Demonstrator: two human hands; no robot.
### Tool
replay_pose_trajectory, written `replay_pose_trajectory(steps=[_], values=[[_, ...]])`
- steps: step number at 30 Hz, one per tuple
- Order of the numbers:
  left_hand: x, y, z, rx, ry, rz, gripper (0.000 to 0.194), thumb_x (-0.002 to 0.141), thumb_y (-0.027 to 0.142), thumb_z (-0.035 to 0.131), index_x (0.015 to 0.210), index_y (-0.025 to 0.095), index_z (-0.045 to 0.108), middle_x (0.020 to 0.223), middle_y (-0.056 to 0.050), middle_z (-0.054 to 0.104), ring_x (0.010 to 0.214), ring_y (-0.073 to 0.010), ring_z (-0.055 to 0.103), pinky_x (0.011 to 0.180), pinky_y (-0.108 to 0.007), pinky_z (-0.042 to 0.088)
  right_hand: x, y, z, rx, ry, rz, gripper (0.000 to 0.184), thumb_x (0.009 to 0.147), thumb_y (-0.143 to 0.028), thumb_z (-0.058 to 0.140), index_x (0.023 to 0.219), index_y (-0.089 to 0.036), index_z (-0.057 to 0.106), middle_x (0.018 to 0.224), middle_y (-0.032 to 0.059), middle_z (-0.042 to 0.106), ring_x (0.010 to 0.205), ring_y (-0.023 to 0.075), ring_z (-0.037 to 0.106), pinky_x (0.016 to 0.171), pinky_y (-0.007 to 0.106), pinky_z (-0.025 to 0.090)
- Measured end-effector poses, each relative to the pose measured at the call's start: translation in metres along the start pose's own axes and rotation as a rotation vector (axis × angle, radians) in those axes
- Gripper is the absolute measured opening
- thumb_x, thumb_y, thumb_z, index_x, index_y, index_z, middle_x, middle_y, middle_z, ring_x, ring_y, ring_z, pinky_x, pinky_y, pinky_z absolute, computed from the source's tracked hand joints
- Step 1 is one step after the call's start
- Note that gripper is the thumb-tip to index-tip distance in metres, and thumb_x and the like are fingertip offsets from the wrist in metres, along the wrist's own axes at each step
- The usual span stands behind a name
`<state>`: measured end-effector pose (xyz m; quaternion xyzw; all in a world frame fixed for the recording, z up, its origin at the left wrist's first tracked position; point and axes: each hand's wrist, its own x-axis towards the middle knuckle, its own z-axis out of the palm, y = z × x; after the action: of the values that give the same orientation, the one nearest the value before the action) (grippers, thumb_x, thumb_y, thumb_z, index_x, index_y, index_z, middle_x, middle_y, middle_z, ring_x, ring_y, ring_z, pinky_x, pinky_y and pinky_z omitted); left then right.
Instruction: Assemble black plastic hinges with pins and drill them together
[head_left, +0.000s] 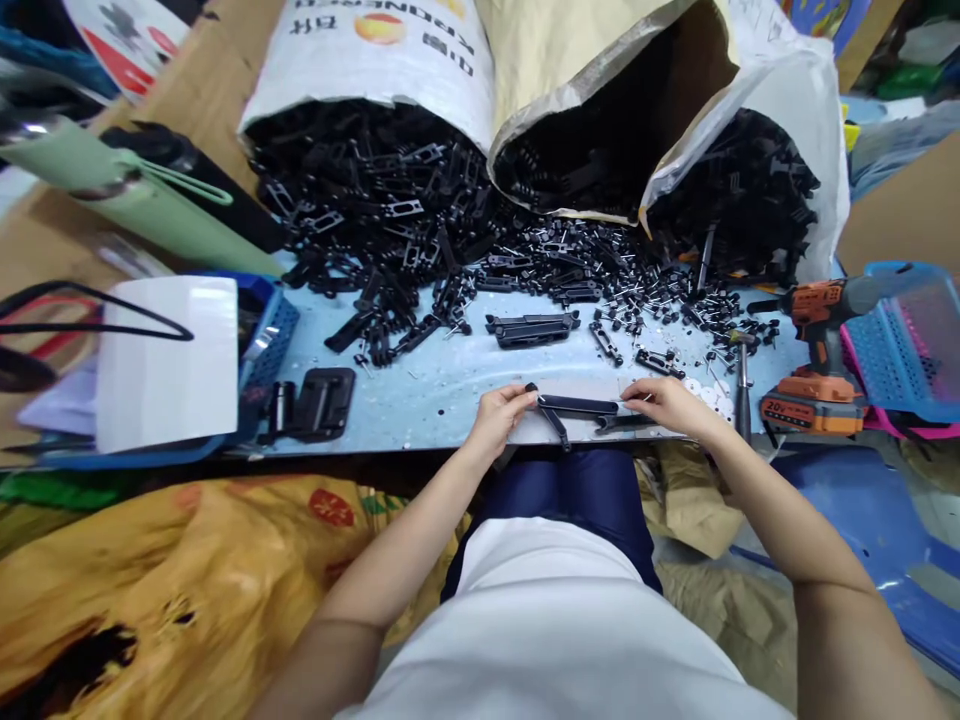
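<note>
At the front edge of the blue table, my left hand [496, 418] pinches the left end of a long black plastic bar [577, 404]. A shorter black arm [556, 428] hangs down at an angle from that end. My right hand [666, 404] is closed at the bar's other end, thumb and fingertips together; whatever they pinch is too small to make out. Below the bar, close to my right hand, lies another dark piece [626, 423]. Just beyond my hands rests a stack of folded black plastic assemblies [531, 330], with small black linked parts [658, 362] to its right.
Sacks [375, 60] spill black parts [405, 220] and headed pins [637, 290] across the back. At right are a hammer [742, 395], an orange cordless drill [817, 350] and a blue basket [911, 350]. A black stand [324, 403] and a green bottle [172, 205] are at left.
</note>
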<state>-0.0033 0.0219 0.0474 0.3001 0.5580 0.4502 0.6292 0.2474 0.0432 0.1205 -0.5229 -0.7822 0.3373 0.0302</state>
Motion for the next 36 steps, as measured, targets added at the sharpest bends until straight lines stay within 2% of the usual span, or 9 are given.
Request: replay_pose_trajectory(steps=[5, 8, 11, 14, 21, 26, 30, 33, 36], values=[[-0.002, -0.005, 0.002, 0.301, 0.045, 0.259, 0.014, 0.058, 0.027, 0.069, 0.065, 0.015, 0.068, 0.063, 0.001, 0.061, 0.040, -0.0029, 0.034, 0.040, -0.019, 0.028, 0.006, -0.023, -0.007, -0.303, -0.136, 0.027, 0.018, 0.081, -0.016, 0.051, 0.087, -0.016, 0.069, 0.085, 0.0067, 0.071, 0.078, 0.0164, 0.064, 0.072, 0.023, 0.044], [-0.005, -0.008, 0.000, 0.476, 0.043, 0.377, 0.021, 0.065, 0.026, 0.066, 0.083, 0.017, 0.069, 0.077, -0.002, 0.064, 0.042, -0.0037, 0.038, 0.042, -0.020, 0.035, 0.011, -0.038, -0.007, -0.476, -0.239, 0.014, 0.020, 0.082, -0.013, 0.049, 0.087, -0.015, 0.069, 0.085, 0.0091, 0.071, 0.081, 0.0183, 0.065, 0.071, 0.023, 0.044], [-0.007, -0.009, 0.000, 0.662, 0.028, 0.643, 0.025, 0.076, 0.028, 0.059, 0.099, 0.020, 0.066, 0.092, -0.005, 0.066, 0.062, -0.0109, 0.056, 0.062, -0.026, 0.049, 0.016, -0.050, -0.004, -0.640, -0.294, 0.014, 0.021, 0.080, -0.009, 0.049, 0.085, -0.014, 0.069, 0.082, 0.0118, 0.070, 0.079, 0.0204, 0.065, 0.067, 0.024, 0.044], [-0.006, -0.014, 0.000, 0.815, -0.010, 0.883, 0.021, 0.086, 0.027, 0.050, 0.096, 0.020, 0.066, 0.088, -0.007, 0.068, 0.083, -0.0173, 0.061, 0.079, -0.033, 0.050, 0.020, -0.058, -0.002, -0.723, -0.299, 0.003, 0.025, 0.076, -0.002, 0.047, 0.084, -0.014, 0.068, 0.078, 0.0130, 0.069, 0.077, 0.0210, 0.065, 0.064, 0.025, 0.044], [0.006, -0.028, -0.008, 1.065, -0.091, 1.001, 0.027, 0.091, 0.022, 0.038, 0.100, 0.015, 0.063, 0.083, -0.011, 0.069, 0.080, -0.0179, 0.064, 0.076, -0.032, 0.050, 0.032, -0.061, -0.001, -0.724, -0.335, 0.008, 0.021, 0.076, -0.002, 0.049, 0.084, -0.013, 0.066, 0.078, 0.0140, 0.068, 0.078, 0.0226, 0.065, 0.063, 0.026, 0.044], [0.005, -0.025, -0.011, 1.143, -0.109, 1.022, 0.028, 0.091, 0.020, 0.037, 0.103, 0.014, 0.062, 0.082, -0.011, 0.068, 0.080, -0.0185, 0.063, 0.075, -0.033, 0.048, 0.015, -0.044, 0.007, -0.642, -0.123, 0.068, 0.014, 0.081, -0.015, 0.054, 0.093, -0.015, 0.061, 0.074, 0.0104, 0.068, 0.070, 0.0213, 0.064, 0.059, 0.025, 0.042], [-0.007, -0.022, 0.008, 1.236, -0.016, 1.045, 0.026, 0.089, 0.022, 0.041, 0.106, 0.015, 0.059, 0.102, -0.014, 0.066, 0.102, -0.0240, 0.057, 0.088, -0.041, 0.041, -0.008, -0.018, 0.027, -0.476, 0.149, -0.089, 0.017, 0.088, -0.022, 0.046, 0.080, -0.016, 0.060, 0.076, 0.0090, 0.067, 0.071, 0.0181, 0.064, 0.064, 0.026, 0.047], [-0.014, -0.016, 0.036, 1.327, -0.225, 1.084, 0.031, 0.087, 0.028, 0.048, 0.114, 0.014, 0.054, 0.114, -0.014, 0.061, 0.112, -0.0262, 0.051, 0.095, -0.043, 0.034, -0.016, -0.002, 0.040, -0.354, 0.335, -0.250, 0.023, 0.091, -0.025, 0.041, 0.082, -0.018, 0.061, 0.084, 0.0093, 0.068, 0.077, 0.0166, 0.064, 0.070, 0.027, 0.050], [-0.012, -0.011, 0.060, 1.425, -0.443, 0.980, 0.047, 0.081, 0.038, 0.057, 0.119, 0.011, 0.049, 0.110, -0.015, 0.061, 0.106, -0.0268, 0.053, 0.088, -0.038, 0.038, -0.017, 0.005, 0.044, -0.298, 0.403, -0.326, 0.025, 0.092, -0.027, 0.039, 0.084, -0.017, 0.061, 0.083, 0.0088, 0.068, 0.075, 0.0154, 0.065, 0.070, 0.027, 0.052]])
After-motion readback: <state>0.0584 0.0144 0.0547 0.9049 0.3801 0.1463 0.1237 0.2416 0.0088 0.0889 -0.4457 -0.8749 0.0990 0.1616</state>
